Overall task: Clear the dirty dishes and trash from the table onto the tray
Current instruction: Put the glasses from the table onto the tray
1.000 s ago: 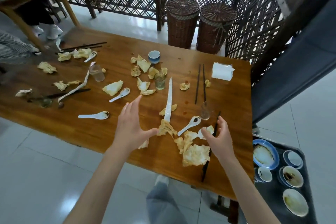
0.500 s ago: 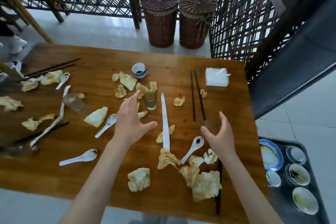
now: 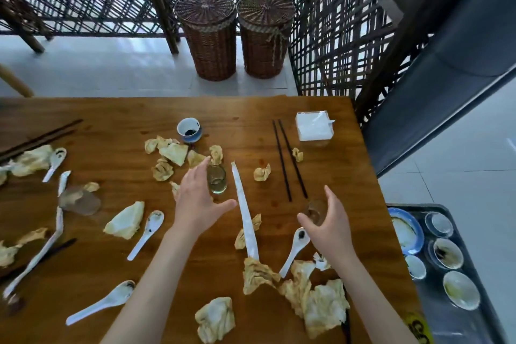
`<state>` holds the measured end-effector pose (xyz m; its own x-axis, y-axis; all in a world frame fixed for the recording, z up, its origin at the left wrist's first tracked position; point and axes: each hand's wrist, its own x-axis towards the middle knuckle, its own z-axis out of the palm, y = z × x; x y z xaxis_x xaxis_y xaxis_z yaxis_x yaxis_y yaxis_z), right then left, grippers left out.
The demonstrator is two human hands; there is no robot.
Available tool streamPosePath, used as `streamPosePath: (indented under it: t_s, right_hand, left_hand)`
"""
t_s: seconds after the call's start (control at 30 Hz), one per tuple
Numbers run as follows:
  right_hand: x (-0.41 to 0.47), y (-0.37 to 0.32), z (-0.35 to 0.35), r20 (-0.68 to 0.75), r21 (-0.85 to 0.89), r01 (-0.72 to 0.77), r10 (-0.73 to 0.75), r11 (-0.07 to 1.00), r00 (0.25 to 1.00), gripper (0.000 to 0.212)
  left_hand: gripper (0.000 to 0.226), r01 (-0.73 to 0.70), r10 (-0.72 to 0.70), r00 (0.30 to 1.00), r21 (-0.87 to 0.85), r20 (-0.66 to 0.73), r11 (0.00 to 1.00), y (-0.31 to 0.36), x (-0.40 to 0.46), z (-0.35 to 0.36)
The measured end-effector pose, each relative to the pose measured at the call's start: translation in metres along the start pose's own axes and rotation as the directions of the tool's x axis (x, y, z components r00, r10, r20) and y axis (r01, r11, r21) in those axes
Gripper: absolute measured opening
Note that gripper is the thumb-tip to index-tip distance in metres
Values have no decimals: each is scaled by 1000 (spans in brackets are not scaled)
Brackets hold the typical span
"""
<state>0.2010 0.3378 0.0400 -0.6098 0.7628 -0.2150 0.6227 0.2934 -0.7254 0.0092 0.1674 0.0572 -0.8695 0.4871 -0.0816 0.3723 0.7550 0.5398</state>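
Reaching with both hands at once toward two glasses. Largest first: the wooden bench (image 3: 111, 126) is still heavily littered; the view has slid forward over it compared with a second ago, so the far edge and wicker baskets (image 3: 234, 36) now sit mid-frame. The tray (image 3: 474, 315) is off the bench's right edge, lower down, already carrying a blue-rimmed plate (image 3: 405, 232) and several small dirty bowls. Crumpled napkins (image 3: 321, 307) pile near the front edge, more scattered mid-bench. A long white paper wrapper (image 3: 244, 209) lies between the two hands. Black chopsticks (image 3: 289, 160) lie beyond the right hand, and a napkin pack (image 3: 315, 130) sits at the far right corner. White spoons (image 3: 146, 234) are loose across the bench, and a blue cup (image 3: 190, 130) is further back.

Left hand (image 3: 199, 204): grip open, fingers spread, now right beside the small glass (image 3: 217, 182), thumb swung out in front of it; earlier it was hovering short of it. Cannot tell if skin touches the glass. Right hand (image 3: 328, 223): grip open and cupped, closing round a second glass (image 3: 314, 211) which it partly hides; not clamped yet.

Meaning: nothing lifted this second, hands just closed the gap. Likely next is a double glass pickup, then over to the tray. Most trash still to go.
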Motion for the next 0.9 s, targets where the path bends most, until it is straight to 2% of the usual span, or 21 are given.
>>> streamPosePath:
  t_s: [0.27,0.5,0.73,0.9]
  right_hand:
    - [6,6,16,-38,-113,-91,87,989,995,89]
    - [15,14,26,-16,-166,-157,157,973,987,93]
    - [26,20,27,-70,-189,-175,164,966,984,82]
    - [29,18,22,-113,-175,-202,184,964,976,79]
  left_hand:
    - [103,-13,11,1000,74,28,997,-25,35,14]
    - [103,24,-46,992,187,114,982,-33,63,44]
    - [78,29,-56,992,224,117,974,-39,76,52]
    - [70,1,-32,992,238,123,971,-37,71,46]
